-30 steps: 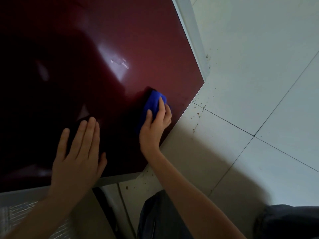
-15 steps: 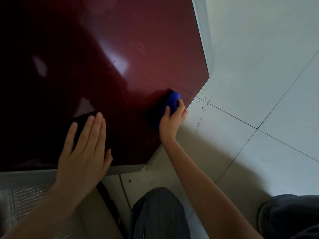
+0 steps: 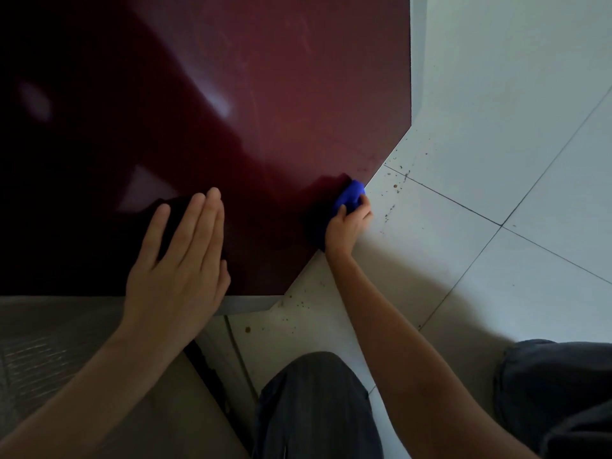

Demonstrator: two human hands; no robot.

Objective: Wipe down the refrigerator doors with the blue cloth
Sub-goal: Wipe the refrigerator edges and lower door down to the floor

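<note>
The refrigerator door [image 3: 298,94] is free above and between the left hand [image 3: 175,276] and the right hand [image 3: 347,226] gripping the blue cloth [image 3: 351,193]; the floor [image 3: 496,160] bounds it.

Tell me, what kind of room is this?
Probably a home kitchen: a glossy dark red refrigerator door, a pale tiled floor dotted with brown specks, and a right hand pressing a blue cloth to its lower edge.
</note>
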